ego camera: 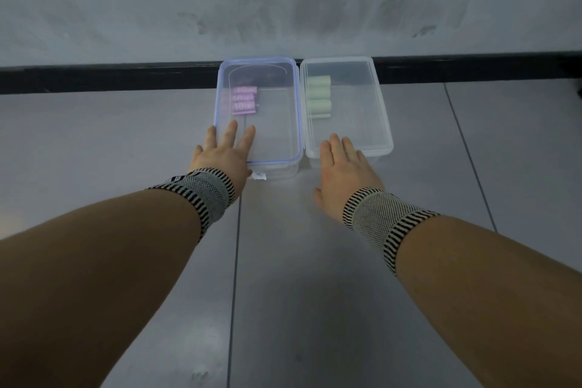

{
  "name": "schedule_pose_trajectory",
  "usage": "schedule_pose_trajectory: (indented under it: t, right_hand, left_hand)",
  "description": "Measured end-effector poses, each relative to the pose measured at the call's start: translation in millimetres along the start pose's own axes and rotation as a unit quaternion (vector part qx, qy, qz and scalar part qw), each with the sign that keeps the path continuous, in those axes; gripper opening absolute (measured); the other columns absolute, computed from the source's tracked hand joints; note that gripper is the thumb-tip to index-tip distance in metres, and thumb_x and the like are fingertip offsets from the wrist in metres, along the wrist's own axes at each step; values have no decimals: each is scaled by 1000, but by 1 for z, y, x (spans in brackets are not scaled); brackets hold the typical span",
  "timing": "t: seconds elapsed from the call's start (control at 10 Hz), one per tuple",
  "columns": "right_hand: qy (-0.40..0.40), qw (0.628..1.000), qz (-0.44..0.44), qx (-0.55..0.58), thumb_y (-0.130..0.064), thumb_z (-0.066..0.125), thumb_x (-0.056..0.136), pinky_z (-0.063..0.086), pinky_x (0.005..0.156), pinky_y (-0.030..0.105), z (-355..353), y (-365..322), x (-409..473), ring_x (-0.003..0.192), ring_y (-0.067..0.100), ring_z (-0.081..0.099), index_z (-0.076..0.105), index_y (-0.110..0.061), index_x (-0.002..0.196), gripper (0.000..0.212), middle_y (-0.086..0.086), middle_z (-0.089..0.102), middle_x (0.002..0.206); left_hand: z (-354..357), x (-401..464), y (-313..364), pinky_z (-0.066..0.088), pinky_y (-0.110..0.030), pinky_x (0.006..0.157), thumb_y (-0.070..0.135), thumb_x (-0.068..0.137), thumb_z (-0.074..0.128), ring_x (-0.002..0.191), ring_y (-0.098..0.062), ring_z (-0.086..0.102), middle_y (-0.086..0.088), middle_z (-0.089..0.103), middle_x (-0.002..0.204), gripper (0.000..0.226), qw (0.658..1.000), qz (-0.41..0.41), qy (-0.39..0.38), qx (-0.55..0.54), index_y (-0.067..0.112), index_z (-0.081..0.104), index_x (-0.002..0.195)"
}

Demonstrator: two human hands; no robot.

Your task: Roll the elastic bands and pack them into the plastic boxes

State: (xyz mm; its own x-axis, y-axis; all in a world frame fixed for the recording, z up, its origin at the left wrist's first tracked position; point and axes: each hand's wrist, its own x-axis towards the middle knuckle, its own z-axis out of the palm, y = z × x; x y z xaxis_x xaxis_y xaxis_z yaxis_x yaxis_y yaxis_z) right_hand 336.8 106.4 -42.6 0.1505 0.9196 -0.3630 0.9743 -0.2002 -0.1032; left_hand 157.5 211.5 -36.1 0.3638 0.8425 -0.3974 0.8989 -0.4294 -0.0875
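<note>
Two clear plastic boxes stand side by side on the grey floor against the wall, both with lids on. The left box (277, 135), with a blue-trimmed lid, holds three rolled pink elastic bands (244, 101) at its far left. The right box (378, 123) holds several rolled pale green bands (318, 96). My left hand (225, 151) lies flat with straight fingers on the near left corner of the left box's lid. My right hand (343, 164) lies flat with straight fingers on the near left part of the right box's lid. Both wrists wear striped bands.
A black skirting strip (110, 77) runs along the base of the grey wall behind the boxes. A small white scrap (259, 176) lies by the near edge of the left box. Grey floor tiles (315, 293) with dark seams spread out around the boxes.
</note>
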Motion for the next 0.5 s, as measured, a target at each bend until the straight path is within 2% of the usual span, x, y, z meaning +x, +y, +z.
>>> schedule_pose_trajectory:
  t: [0.2,0.3,0.4,0.5]
  right_hand:
    - [8,1000,-8,-3,-33,43,94,5,120,41,1,2,0,146,29,-7,-7,-7,150,78,11,-13,159]
    - [18,1000,-3,-3,-33,39,96,4,120,41,3,2,-2,146,28,-8,-8,-8,149,76,11,-13,159]
    - [51,998,-7,-26,-42,35,96,4,118,46,5,1,-8,146,28,-9,-9,-9,150,77,10,-14,159]
    - [72,996,-16,-45,-48,32,96,0,118,48,-2,-3,-14,146,28,-11,-11,-11,149,78,7,-16,159]
  left_hand:
    - [0,0,1,16,-50,116,32,98,41,144,-35,-9,0,-17,157,75,1000,2,6,-2,31,-15,147]
    - [2,-3,1,12,-54,115,34,97,41,144,-33,-11,0,-20,156,76,1000,-7,18,-8,30,-16,146]
    - [4,-14,7,8,-55,114,39,94,41,144,-31,-15,0,-24,155,80,998,-4,61,-1,23,-18,147]
    - [1,-23,15,5,-54,115,45,93,39,144,-27,-16,0,-23,155,81,996,34,87,-5,20,-16,147]
